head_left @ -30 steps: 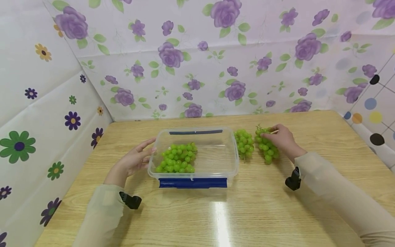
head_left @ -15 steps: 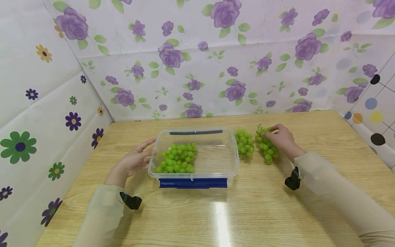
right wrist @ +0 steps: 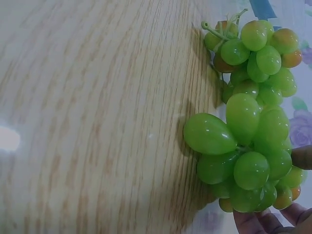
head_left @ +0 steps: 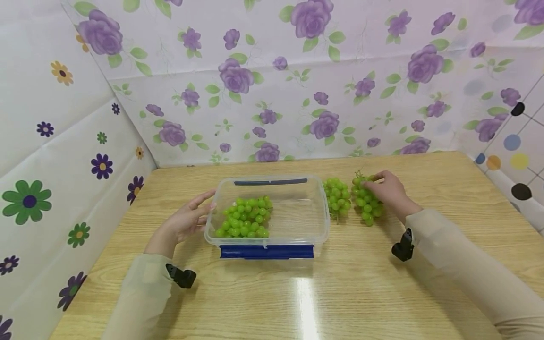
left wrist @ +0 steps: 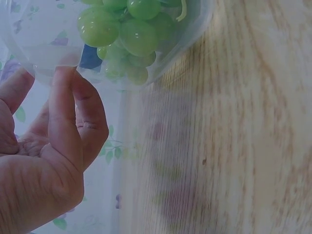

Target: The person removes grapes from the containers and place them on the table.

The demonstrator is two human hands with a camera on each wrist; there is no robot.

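A clear plastic food container with blue clips stands on the wooden table, a bunch of green grapes in its left part. My left hand is at the container's left side; its fingertips touch the wall, fingers loosely bent, as the left wrist view shows. To the right of the container lies a second bunch of grapes. Farther right, my right hand grips a third bunch from above, with thumb and fingers on either side. In the right wrist view this bunch appears large, at table level.
Bare wooden table extends in front of the container and to the right. A white cloth with purple flowers hangs behind the table. Another flowered cloth borders the left side, and a dotted one the right.
The grape bunch in my right hand has turned slightly, its lower tip shifting a little to the left. My left hand and the container hold their places.
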